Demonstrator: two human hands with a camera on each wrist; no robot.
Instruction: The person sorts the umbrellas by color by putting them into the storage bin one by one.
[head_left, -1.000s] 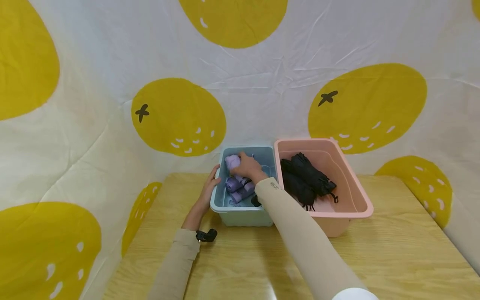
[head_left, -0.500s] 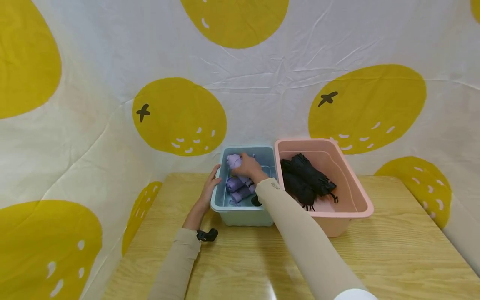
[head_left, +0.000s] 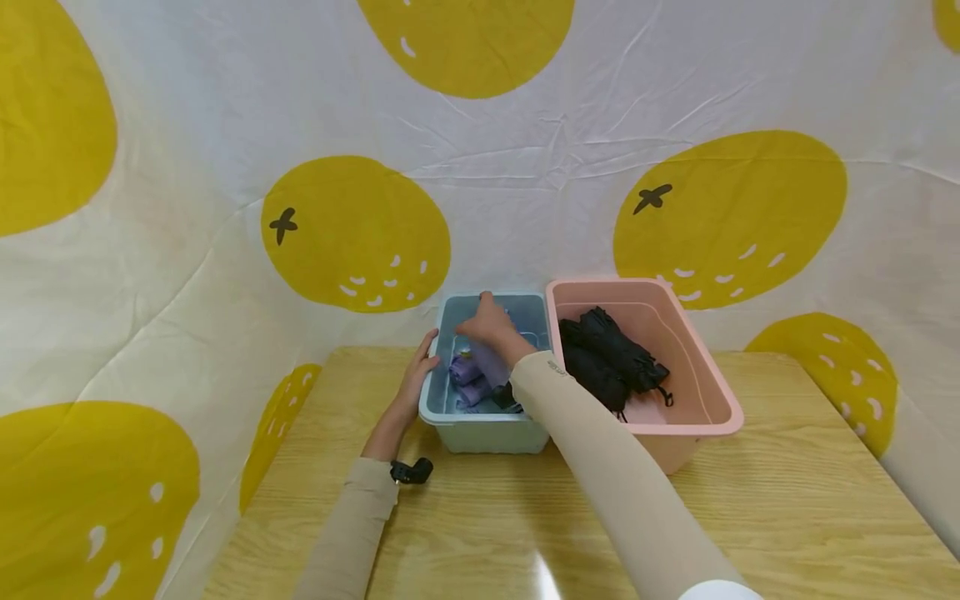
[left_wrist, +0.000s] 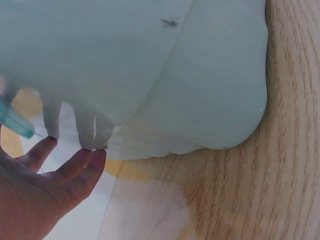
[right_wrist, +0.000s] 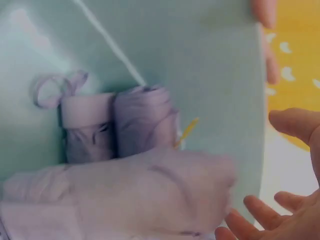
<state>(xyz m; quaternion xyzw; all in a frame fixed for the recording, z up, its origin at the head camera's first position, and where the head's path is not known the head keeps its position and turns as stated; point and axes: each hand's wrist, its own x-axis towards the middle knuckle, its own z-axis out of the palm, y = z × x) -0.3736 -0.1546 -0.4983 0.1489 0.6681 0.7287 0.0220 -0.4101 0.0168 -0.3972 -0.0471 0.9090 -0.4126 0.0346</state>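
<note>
My left hand (head_left: 415,377) lies along the left rim of a pale blue plastic bin (head_left: 483,437); in the left wrist view its extended fingertips touch the bin's outer wall. Over this bin is my right hand (head_left: 491,323), and the right wrist view has its fingers (right_wrist: 265,212) spread, holding nothing. Just beside those fingertips a rolled light-purple cloth bundle (right_wrist: 145,195) lies crosswise in the bin. Two more purple rolls stand side by side beyond it: a rolled bundle with a strap loop (right_wrist: 89,135) and a plain darker roll (right_wrist: 145,122). A small yellow strip (right_wrist: 187,131) pokes out near them.
A pink plastic bin (head_left: 701,354) stands against the blue one's right side, with black rolled cloth bundles (head_left: 618,350) and their cords in it. Both are on a wooden table (head_left: 480,517). Behind hangs a white cloth (head_left: 510,225) printed with yellow fruit.
My right hand has let go of the light-purple bundle, which now lies lower, under the hand, across the other rolls. The left hand stays at the rim.
</note>
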